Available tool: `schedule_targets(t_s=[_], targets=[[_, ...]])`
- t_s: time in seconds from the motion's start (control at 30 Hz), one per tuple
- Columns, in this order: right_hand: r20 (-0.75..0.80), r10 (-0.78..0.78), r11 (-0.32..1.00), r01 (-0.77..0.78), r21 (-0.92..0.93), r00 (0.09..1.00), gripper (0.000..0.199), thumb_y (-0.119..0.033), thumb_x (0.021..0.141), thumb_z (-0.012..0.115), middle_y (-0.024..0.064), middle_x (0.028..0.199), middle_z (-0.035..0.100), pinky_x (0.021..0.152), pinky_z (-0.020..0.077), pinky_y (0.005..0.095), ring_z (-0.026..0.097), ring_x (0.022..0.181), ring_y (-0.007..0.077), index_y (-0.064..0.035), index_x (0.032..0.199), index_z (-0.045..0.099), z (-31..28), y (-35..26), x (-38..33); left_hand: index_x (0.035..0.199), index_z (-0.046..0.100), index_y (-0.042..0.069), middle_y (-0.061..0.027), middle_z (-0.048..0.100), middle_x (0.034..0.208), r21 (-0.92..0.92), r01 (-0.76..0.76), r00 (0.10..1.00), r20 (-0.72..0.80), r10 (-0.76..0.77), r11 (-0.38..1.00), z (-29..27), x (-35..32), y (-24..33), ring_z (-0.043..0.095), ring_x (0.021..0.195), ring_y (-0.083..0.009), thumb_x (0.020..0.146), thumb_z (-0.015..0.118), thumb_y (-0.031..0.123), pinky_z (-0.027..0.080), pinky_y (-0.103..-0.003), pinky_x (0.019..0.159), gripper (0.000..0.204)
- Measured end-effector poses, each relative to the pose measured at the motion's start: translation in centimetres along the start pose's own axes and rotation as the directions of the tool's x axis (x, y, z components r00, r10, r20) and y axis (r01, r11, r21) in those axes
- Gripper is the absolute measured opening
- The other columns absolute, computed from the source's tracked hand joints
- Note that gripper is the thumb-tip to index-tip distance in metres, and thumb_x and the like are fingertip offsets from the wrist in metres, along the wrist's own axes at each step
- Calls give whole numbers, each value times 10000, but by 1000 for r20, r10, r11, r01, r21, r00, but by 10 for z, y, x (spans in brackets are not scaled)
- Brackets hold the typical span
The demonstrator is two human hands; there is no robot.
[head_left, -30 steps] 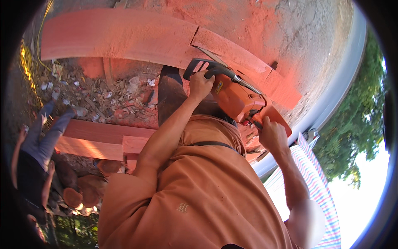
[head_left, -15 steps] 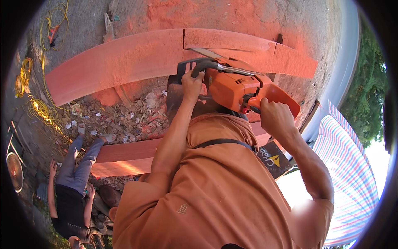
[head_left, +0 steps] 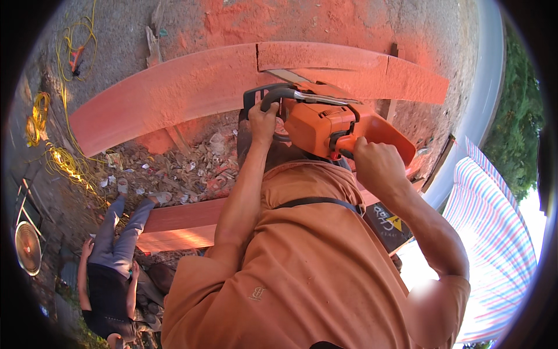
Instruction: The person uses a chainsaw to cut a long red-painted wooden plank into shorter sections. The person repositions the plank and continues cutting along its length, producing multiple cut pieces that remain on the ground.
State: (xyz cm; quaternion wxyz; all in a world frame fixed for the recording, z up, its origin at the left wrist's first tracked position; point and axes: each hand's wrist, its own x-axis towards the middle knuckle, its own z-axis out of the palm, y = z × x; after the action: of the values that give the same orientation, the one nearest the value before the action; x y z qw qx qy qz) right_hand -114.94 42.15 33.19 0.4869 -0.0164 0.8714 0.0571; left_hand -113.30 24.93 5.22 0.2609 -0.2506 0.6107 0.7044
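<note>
Both hands are closed on one tool. My left hand (head_left: 263, 119) has its fingers (head_left: 256, 111) wrapped around the curved grey front handle bar (head_left: 302, 95) of the orange, boxy petrol chainsaw (head_left: 325, 125); my right hand (head_left: 376, 166) is clenched on the rear grip, fingers hidden behind the saw body. The chainsaw sits directly over the long reddish sawn timber plank (head_left: 174, 93), at the point where a cut line already crosses it, with the guide bar lying flat against the wood. Judgement: a crosscut on this plank is the step in hand; the next move calls for steady downward pressure, a firm two-handed hold and a straight line through the remaining wood.

Below the plank lies a second reddish board (head_left: 180, 224) on ground littered with wood chips and debris (head_left: 174, 168). Red sawdust covers the concrete beyond. Yellow cord (head_left: 64, 157) trails at left, where a seated person (head_left: 113, 262) rests. A striped tarpaulin (head_left: 494, 232) stands at right.
</note>
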Motion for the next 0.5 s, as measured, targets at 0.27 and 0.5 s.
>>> schedule_targets(t_s=[0.27, 0.5], targets=[[-19, 16, 1000, -16, 8, 1000, 88, -63, 846, 555, 148, 666, 684, 587, 559, 391, 716, 645, 288, 6, 828, 606, -7, -5, -4, 898, 704, -40, 8, 607, 704, -25, 31, 999, -16, -31, 999, -1, 3, -2, 526, 660, -92, 847, 662, 115, 426, -288, 621, 168], [-38, -18, 999, 19, 40, 999, 88, -71, 839, 592, 136, 730, 685, 573, 566, 351, 714, 650, 258, 0, 826, 644, -8, -16, -6, 873, 673, 54, 64, 535, 700, -57, 37, 999, -14, -38, 998, -10, 2, 4, 454, 555, -50, 851, 725, 180, 331, -237, 500, 138]])
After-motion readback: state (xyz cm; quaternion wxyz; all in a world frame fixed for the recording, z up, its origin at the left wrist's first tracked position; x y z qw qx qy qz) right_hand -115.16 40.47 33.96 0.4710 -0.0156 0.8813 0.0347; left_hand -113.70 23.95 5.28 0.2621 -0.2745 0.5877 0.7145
